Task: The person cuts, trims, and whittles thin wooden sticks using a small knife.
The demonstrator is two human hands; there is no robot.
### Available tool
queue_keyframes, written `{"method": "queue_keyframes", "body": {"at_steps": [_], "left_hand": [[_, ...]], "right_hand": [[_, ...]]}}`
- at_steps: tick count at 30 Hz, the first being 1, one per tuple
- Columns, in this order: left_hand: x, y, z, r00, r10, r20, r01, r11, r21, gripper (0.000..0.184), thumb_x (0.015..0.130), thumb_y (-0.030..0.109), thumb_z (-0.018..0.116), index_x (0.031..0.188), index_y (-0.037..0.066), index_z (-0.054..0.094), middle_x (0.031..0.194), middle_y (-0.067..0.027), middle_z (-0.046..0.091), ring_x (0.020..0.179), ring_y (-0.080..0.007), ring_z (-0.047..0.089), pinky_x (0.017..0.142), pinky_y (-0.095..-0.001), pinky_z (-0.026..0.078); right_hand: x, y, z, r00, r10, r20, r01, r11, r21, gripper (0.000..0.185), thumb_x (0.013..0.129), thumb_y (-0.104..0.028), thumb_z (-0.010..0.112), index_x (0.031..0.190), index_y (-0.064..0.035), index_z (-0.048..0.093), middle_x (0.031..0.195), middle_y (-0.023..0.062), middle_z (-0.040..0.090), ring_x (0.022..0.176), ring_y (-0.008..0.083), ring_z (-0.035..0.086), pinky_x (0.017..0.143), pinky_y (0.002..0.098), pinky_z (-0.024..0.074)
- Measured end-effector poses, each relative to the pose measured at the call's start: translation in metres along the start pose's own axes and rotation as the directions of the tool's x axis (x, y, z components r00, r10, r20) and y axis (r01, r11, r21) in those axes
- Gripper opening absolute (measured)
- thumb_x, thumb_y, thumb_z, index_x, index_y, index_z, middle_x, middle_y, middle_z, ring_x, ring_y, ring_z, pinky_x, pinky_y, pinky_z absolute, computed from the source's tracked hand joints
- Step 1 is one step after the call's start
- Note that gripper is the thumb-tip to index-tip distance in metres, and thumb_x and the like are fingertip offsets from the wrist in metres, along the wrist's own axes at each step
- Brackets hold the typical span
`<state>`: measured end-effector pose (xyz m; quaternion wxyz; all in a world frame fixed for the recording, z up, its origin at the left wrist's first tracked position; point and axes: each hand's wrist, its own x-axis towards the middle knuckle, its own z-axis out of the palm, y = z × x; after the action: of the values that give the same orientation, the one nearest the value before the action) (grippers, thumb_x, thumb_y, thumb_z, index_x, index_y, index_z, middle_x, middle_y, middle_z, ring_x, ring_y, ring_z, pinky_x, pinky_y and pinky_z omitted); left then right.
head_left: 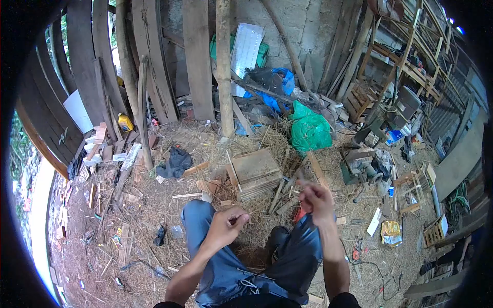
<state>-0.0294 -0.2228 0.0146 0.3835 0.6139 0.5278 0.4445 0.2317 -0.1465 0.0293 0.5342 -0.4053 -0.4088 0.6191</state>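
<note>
My left hand (229, 224) is above my left knee, its fingers curled in. Whether it holds anything small is hidden. Over my right knee, my right hand (316, 201) is closed around a thin, short object (303, 181) that points up and away; its kind is too blurred to tell. In front of my knees lies a low wooden block or stack of boards (258, 167), with a thin wooden strip (234, 170) leaning on its left side. A red object (299, 213) shows partly beside my right knee.
Straw and wood scraps cover the floor. A wooden post (224, 72) rises ahead. A green plastic bag (310, 131) lies beyond the boards, and a black bag (176, 163) to the left. A green metal machine (359, 164) stands at right, near a gold packet (391, 233).
</note>
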Motion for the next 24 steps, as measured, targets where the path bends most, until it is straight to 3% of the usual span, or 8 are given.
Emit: {"method": "queue_keyframes", "body": {"at_steps": [2, 3, 5, 7, 12, 14, 17, 24], "left_hand": [[0.003, 0.011, 0.009, 0.999, 0.039, -0.005, -0.039, 0.998, 0.055, 0.009, 0.084, 0.007, 0.062, 0.088, -0.001, 0.062, 0.069, -0.0082, 0.063, 0.061, -0.0101, 0.056, 0.056, -0.0266, 0.044], [0.004, 0.019, 0.011, 1.000, 0.020, 0.006, -0.020, 0.998, 0.065, 0.008, 0.084, 0.007, 0.061, 0.088, 0.000, 0.063, 0.069, -0.0078, 0.063, 0.061, -0.0101, 0.056, 0.056, -0.0264, 0.043], [0.004, 0.022, 0.010, 1.000, -0.002, 0.013, 0.001, 0.997, 0.080, 0.008, 0.084, 0.007, 0.061, 0.088, 0.000, 0.063, 0.069, -0.0073, 0.063, 0.061, -0.0101, 0.056, 0.056, -0.0261, 0.043], [0.003, 0.017, 0.004, 0.999, 0.041, -0.036, -0.044, 0.996, -0.074, 0.010, 0.086, 0.009, 0.061, 0.086, -0.001, 0.062, 0.073, -0.0037, 0.064, 0.069, -0.0062, 0.055, 0.062, -0.0235, 0.044], [0.007, 0.010, -0.006, 0.991, -0.033, -0.132, 0.018, 0.994, -0.110, 0.008, 0.087, 0.006, 0.059, 0.086, -0.001, 0.063, 0.075, -0.0044, 0.065, 0.070, -0.0071, 0.056, 0.063, -0.0235, 0.044], [0.009, 0.006, -0.003, 0.976, -0.053, -0.211, 0.062, 0.998, 0.034, 0.008, 0.086, 0.007, 0.061, 0.086, -0.001, 0.063, 0.073, -0.0057, 0.065, 0.068, -0.0073, 0.056, 0.060, -0.0243, 0.043], [0.007, 0.020, 0.008, 0.991, 0.027, -0.130, -0.011, 0.992, 0.124, 0.009, 0.085, 0.008, 0.062, 0.086, -0.001, 0.063, 0.071, -0.0072, 0.064, 0.065, -0.0075, 0.055, 0.058, -0.0251, 0.042], [-0.001, 0.023, 0.005, 0.999, 0.027, -0.023, -0.026, 0.999, 0.045, 0.010, 0.084, 0.008, 0.063, 0.089, 0.000, 0.064, 0.068, -0.0101, 0.062, 0.061, -0.0092, 0.054, 0.056, -0.0266, 0.043]], "right_hand": [[-0.009, 0.009, 0.022, 0.988, 0.087, 0.131, -0.079, 0.995, -0.066, 0.021, 0.093, -0.014, 0.053, 0.106, 0.0014, 0.060, 0.068, 0.0026, 0.057, 0.047, 0.0045, 0.040, 0.041, 0.0189, 0.0284], [-0.009, 0.017, 0.027, 0.979, 0.079, 0.186, -0.082, 0.997, 0.011, 0.020, 0.092, -0.013, 0.054, 0.106, 0.0014, 0.060, 0.069, 0.0028, 0.058, 0.047, 0.0045, 0.040, 0.040, 0.0191, 0.0288], [-0.002, 0.018, 0.018, 0.985, 0.054, 0.162, -0.060, 0.998, 0.030, 0.020, 0.092, -0.012, 0.054, 0.105, 0.0014, 0.060, 0.069, 0.0028, 0.058, 0.046, 0.0045, 0.040, 0.040, 0.0191, 0.0285], [0.002, 0.014, 0.006, 0.996, 0.035, 0.082, -0.039, 0.998, 0.057, 0.018, 0.092, -0.012, 0.055, 0.103, 0.0017, 0.060, 0.069, 0.0033, 0.057, 0.045, 0.0047, 0.038, 0.040, 0.0193, 0.0274], [-0.006, 0.008, 0.002, 0.996, 0.058, 0.063, -0.060, 0.997, 0.039, 0.022, 0.091, -0.011, 0.055, 0.109, 0.0011, 0.056, 0.069, 0.0045, 0.057, 0.045, 0.0054, 0.038, 0.040, 0.0198, 0.0267], [-0.011, 0.013, 0.011, 0.987, 0.112, 0.119, -0.109, 0.993, -0.034, 0.024, 0.091, -0.011, 0.056, 0.112, 0.0001, 0.055, 0.070, 0.0056, 0.058, 0.045, 0.0061, 0.039, 0.040, 0.0203, 0.0272], [-0.011, 0.016, 0.030, 0.978, 0.087, 0.191, -0.094, 0.995, 0.032, 0.025, 0.091, -0.013, 0.057, 0.113, -0.0013, 0.055, 0.071, 0.0059, 0.058, 0.045, 0.0066, 0.039, 0.040, 0.0209, 0.0279], [-0.001, 0.016, 0.023, 0.973, 0.128, 0.193, -0.136, 0.990, 0.029, 0.021, 0.091, -0.016, 0.057, 0.099, 0.0018, 0.061, 0.068, 0.0007, 0.056, 0.045, 0.0048, 0.038, 0.040, 0.0201, 0.0278]]}}
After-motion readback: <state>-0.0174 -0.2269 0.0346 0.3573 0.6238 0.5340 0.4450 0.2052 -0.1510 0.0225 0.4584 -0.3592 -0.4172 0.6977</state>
